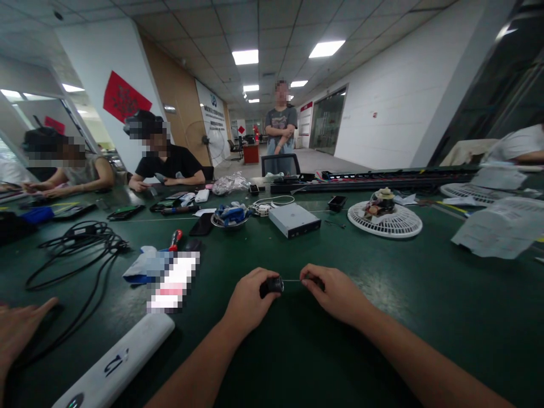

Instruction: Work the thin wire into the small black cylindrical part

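Note:
My left hand (250, 297) is closed around a short black cylinder (274, 284) with a shiny rim at its right end. A thin, pale, straight line (291, 280), a rod or a taut cord, runs from that end to my right hand (323, 286). The thumb and forefinger of my right hand pinch its other end. Both hands are just above the dark green table (280, 351), and the gap between them is small. What lies inside my right palm is hidden.
A white disc drive (294, 220), a bowl (229, 218) with blue items and a white fan grille (385, 220) lie beyond my hands. To the left are a phone (176, 280), a white device (119, 362), black cables (85, 243) and another person's hand (25, 328).

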